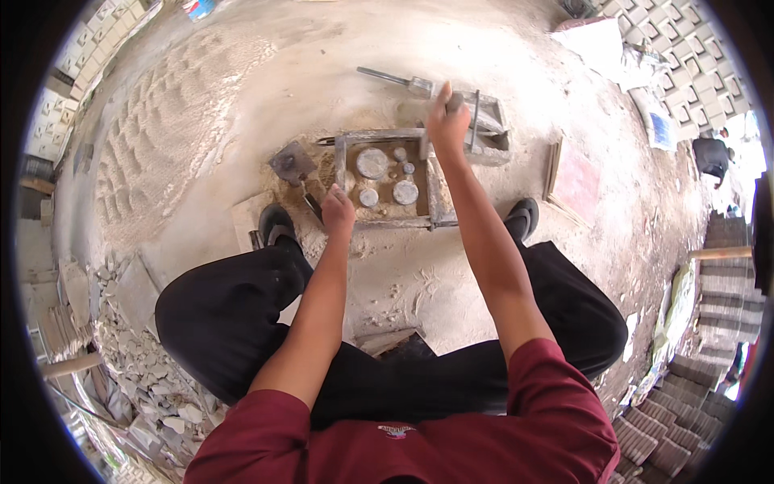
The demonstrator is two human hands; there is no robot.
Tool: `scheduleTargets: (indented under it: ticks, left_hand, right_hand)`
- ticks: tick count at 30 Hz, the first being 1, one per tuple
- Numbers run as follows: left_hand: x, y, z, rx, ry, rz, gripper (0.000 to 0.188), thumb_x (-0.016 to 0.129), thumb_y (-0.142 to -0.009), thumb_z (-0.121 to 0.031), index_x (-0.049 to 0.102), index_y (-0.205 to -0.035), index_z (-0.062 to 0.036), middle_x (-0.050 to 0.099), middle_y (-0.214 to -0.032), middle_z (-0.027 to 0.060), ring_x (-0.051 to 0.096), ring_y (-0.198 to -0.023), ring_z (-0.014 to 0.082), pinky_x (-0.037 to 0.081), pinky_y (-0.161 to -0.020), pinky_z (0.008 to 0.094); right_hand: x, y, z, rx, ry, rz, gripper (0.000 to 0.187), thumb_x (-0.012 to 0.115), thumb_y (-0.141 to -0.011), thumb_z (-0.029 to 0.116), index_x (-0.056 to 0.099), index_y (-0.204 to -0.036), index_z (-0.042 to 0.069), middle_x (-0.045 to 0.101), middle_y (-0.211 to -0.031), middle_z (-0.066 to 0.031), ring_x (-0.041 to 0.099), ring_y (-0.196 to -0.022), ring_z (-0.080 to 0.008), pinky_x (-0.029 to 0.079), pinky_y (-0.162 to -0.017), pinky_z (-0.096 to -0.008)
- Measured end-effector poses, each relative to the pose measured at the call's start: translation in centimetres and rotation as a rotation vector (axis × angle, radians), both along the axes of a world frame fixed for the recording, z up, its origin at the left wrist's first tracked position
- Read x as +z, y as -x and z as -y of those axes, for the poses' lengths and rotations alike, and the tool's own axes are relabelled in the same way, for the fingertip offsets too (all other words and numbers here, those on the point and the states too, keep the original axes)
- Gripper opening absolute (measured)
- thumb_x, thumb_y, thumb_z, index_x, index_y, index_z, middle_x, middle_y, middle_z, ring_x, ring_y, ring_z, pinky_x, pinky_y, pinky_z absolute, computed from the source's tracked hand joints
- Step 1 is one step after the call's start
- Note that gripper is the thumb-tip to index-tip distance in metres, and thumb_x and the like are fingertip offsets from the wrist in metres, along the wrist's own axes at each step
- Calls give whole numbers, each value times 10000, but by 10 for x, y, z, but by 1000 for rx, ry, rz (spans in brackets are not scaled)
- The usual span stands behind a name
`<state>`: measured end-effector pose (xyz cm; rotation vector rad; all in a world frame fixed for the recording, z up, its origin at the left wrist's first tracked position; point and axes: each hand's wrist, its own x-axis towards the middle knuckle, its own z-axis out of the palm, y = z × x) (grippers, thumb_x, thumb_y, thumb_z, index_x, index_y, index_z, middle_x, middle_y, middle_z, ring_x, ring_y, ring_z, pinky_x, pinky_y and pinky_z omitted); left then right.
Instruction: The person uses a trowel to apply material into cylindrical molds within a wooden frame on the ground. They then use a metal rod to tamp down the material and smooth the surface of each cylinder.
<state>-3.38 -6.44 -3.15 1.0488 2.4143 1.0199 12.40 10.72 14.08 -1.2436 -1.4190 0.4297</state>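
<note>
A wooden frame [342, 161] lies on the floor between my feet, packed with sand. Several round grey pieces sit in the sand, among them a large disc [372, 164] and another disc [405, 192]. My left hand [339, 211] is closed at the frame's near left corner, its fingertips partly hidden. Beside it lies a trowel [290, 161] with a square blade and dark handle. Raised over the frame's far right corner, my right hand [448, 125] is wrapped round a tool with a grey handle end [455, 102]; its lower part is blurred.
A second wooden frame [492, 152] and a long-handled tool [387, 77] lie beyond my right hand. Reddish boards [574, 181] rest on the right. Spread sand [161, 121] covers the left floor, broken rubble [153, 363] lies nearer, and stacked tiles [685, 387] stand at right.
</note>
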Motion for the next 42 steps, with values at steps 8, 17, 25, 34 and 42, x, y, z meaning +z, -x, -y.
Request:
scheduleTargets:
  ticks: [8,17,25,34,42]
  left_hand:
    - [12,-6,-3,7,48,80,541,271,-993,-353,606,-1100,58,629,-1024,287,583,-997,447,456,-862,491]
    - [0,16,6,-4,128,123,566,262,-991,-383,614,-1097,47,620,-1066,282,568,-1023,447,437,-897,495]
    - [-3,2,7,25,-54,67,585,264,-991,-388,643,-966,56,625,-944,312,573,-945,477,446,-837,530]
    - [0,6,1,36,-75,79,573,278,-991,-369,642,-922,68,624,-870,314,581,-895,488,455,-800,534]
    - [0,1,2,5,-59,115,544,283,-989,-367,624,-996,56,626,-954,290,576,-939,470,451,-814,512]
  right_hand:
    - [-17,-11,9,161,-86,93,498,470,-984,285,482,-575,2,454,-464,-117,420,-428,-187,312,-435,-385]
    - [0,-9,43,140,94,165,409,455,-991,244,525,-681,-14,471,-514,-188,424,-449,-284,361,-477,-397]
    - [-4,-27,59,186,134,-30,414,469,-987,242,542,-681,-27,472,-501,-136,435,-444,-202,357,-460,-364]
    - [-1,-28,74,177,104,61,451,474,-988,271,465,-641,-17,399,-495,-128,370,-459,-200,327,-461,-391]
    - [-16,-46,94,194,247,-48,510,469,-992,314,472,-600,-12,403,-484,-63,338,-505,-118,310,-456,-361]
